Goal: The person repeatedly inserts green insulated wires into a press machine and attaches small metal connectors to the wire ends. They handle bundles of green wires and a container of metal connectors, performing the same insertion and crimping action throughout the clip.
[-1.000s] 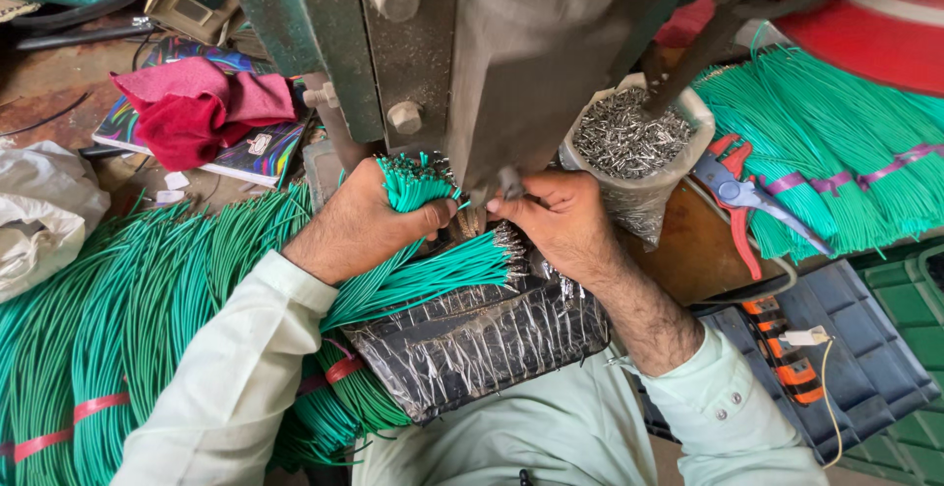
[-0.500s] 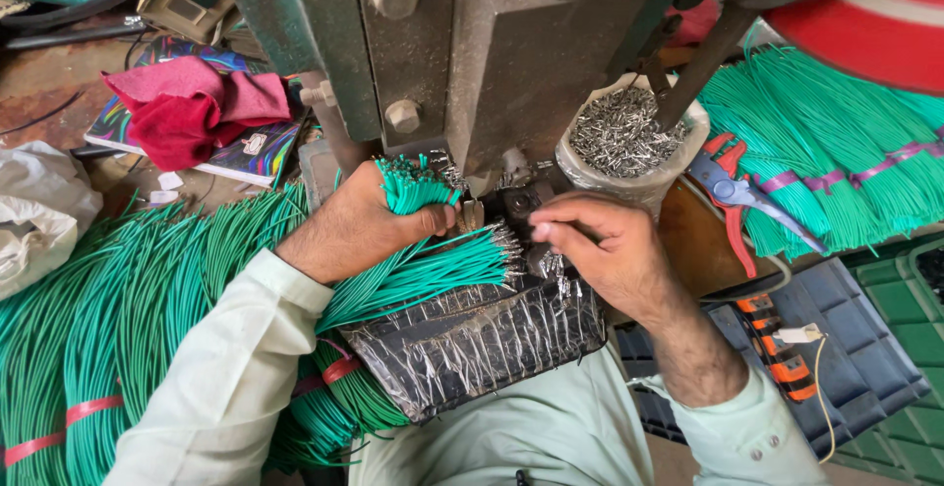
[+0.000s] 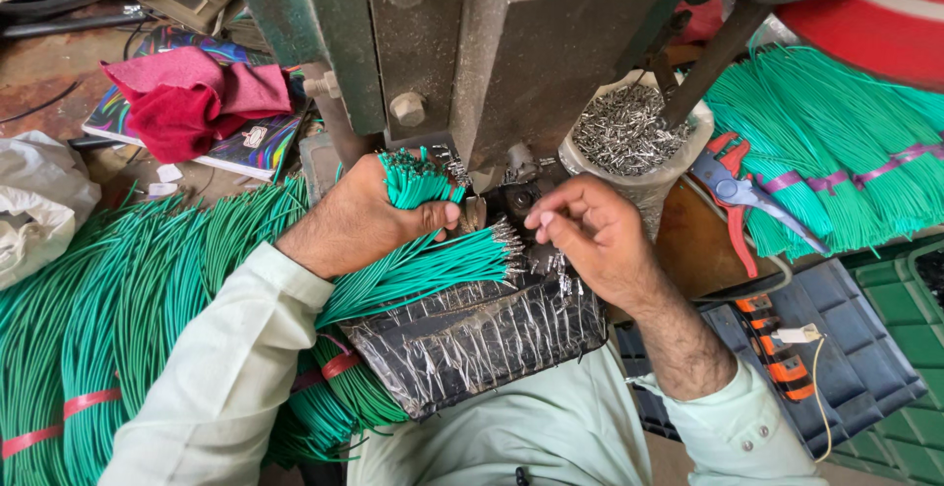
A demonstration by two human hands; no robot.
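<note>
A: Start left of the press. What lies there?

B: Well left of the grey-green press (image 3: 511, 43), a white bag (image 3: 39, 201); nearer it, a red cloth (image 3: 187, 102) on a colourful book (image 3: 258, 150). Below those, a broad sheaf of green wires (image 3: 128, 299) bound by a red band.

A: And the left hand?

B: The left hand (image 3: 359, 215) sits just in front of the press base, fingers curled tight round a bundle of green wires (image 3: 418, 179); the tips stand up above the fist. A second bunch, terminal-tipped wires (image 3: 442, 265), lies below the hand on a foil-wrapped pad (image 3: 472, 338).

A: The right?

B: The right hand (image 3: 595, 240) is just right of the press die, thumb and forefinger pinched close together. Whether a wire or terminal sits between them I cannot tell.

A: Further right?

B: Beside the press, a tub of metal terminals (image 3: 629, 137), then red-handled pliers (image 3: 737, 196), then more banded green wires (image 3: 836, 142).
</note>
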